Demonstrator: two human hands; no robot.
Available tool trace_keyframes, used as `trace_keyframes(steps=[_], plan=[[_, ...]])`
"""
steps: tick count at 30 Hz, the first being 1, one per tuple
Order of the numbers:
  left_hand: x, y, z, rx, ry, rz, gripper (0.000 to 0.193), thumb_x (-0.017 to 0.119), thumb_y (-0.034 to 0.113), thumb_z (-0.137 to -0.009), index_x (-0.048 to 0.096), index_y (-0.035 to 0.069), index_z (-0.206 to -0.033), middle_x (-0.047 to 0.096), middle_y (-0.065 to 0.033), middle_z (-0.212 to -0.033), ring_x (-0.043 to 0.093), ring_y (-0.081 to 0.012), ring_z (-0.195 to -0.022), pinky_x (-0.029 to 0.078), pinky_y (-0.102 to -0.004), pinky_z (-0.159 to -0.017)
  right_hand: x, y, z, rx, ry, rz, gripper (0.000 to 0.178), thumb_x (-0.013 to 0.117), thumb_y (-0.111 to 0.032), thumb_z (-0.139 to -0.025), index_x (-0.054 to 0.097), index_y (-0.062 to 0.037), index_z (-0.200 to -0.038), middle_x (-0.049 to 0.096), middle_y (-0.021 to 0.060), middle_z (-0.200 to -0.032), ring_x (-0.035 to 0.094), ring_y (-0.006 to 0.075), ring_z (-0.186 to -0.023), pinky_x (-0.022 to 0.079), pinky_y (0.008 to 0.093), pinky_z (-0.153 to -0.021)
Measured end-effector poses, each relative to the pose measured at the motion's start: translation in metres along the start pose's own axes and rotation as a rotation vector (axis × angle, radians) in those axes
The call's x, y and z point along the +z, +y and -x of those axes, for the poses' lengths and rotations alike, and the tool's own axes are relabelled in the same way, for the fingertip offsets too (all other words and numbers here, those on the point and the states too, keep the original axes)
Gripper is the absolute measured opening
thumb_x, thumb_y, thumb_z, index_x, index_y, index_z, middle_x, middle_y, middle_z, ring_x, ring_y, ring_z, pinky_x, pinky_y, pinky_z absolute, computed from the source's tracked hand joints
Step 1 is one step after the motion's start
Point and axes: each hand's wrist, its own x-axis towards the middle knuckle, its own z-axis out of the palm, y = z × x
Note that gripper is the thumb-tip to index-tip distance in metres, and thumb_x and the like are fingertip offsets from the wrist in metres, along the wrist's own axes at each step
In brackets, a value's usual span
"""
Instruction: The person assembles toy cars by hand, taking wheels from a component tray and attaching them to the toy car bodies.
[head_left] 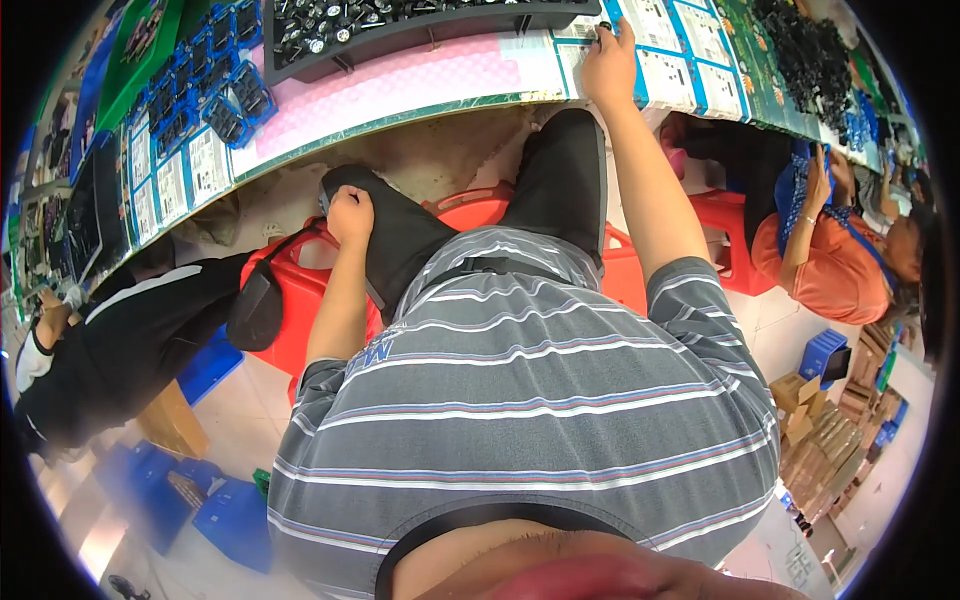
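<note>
My right hand reaches over the table beside the right end of a black tray. A small black part shows at its fingertips, pinched between thumb and fingers; its exact kind is too small to tell. Many small black pieces with shiny silver round faces fill the tray. On my left thigh rests my left hand, its fingers curled closed, and I see nothing in it. Under the tray lies a pink bubble-wrap sheet.
Blue-and-black frame-like parts sit left of the tray, near a green bin. Black parts are heaped at the far right. People sit on both sides, one in an orange top. Red stools and cartons stand on the floor.
</note>
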Motion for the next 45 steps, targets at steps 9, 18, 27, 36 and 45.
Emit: trace_keyframes(steps=[9, 18, 27, 36, 45], plan=[[-0.010, 0.015, 0.002, 0.141, 0.069, 0.068, 0.020, 0.060, 0.028, -0.088, 0.070, 0.011, -0.090, 0.070, -0.0141, -0.091, 0.067, -0.0380, -0.088, 0.053, -0.0475, -0.076, -0.001, 0.003, 0.000, -0.032, -0.046, 0.015, 0.025, 0.062, -0.008, -0.088, 0.070, -0.0004, -0.111, 0.054, 0.0225, -0.139, 0.054, 0.0413, -0.121, 0.044, 0.0464, -0.104], [-0.009, 0.011, 0.009, 0.125, 0.100, 0.029, 0.018, 0.060, 0.027, -0.089, 0.069, 0.011, -0.089, 0.069, -0.0122, -0.094, 0.067, -0.0367, -0.087, 0.054, -0.0480, -0.074, -0.008, -0.001, 0.001, 0.017, 0.018, -0.016, 0.025, 0.072, -0.017, -0.085, 0.072, -0.0027, -0.106, 0.058, 0.0194, -0.129, 0.058, 0.0388, -0.115, 0.048, 0.0446, -0.098], [-0.005, 0.006, 0.007, 0.137, 0.048, -0.001, 0.019, 0.058, 0.027, -0.089, 0.069, 0.011, -0.090, 0.069, -0.0130, -0.095, 0.067, -0.0379, -0.088, 0.053, -0.0498, -0.074, -0.028, 0.016, 0.017, 0.047, 0.009, -0.283, 0.028, 0.080, -0.019, -0.081, 0.071, -0.0015, -0.101, 0.064, 0.0168, -0.119, 0.062, 0.0331, -0.113, 0.053, 0.0398, -0.094], [0.023, -0.022, -0.009, 0.041, -0.038, -0.011, 0.020, 0.059, 0.027, -0.089, 0.070, 0.011, -0.090, 0.070, -0.0150, -0.095, 0.067, -0.0387, -0.089, 0.053, -0.0481, -0.079, -0.090, 0.110, 0.018, 0.279, -0.011, -0.429, 0.042, 0.084, -0.019, -0.081, 0.066, -0.0009, -0.115, 0.064, 0.0122, -0.119, 0.067, 0.0239, -0.107, 0.056, 0.0335, -0.093], [0.034, -0.032, -0.010, -0.039, -0.085, 0.210, 0.022, 0.062, 0.028, -0.090, 0.072, 0.009, -0.093, 0.072, -0.0115, -0.081, 0.070, -0.0297, -0.077, 0.053, -0.0411, -0.073, -0.150, 0.241, -0.076, 0.039, -0.029, 0.057, 0.054, 0.084, -0.025, -0.080, 0.065, -0.0065, -0.127, 0.066, 0.0147, -0.124, 0.062, 0.0286, -0.119, 0.048, 0.0371, -0.100]])
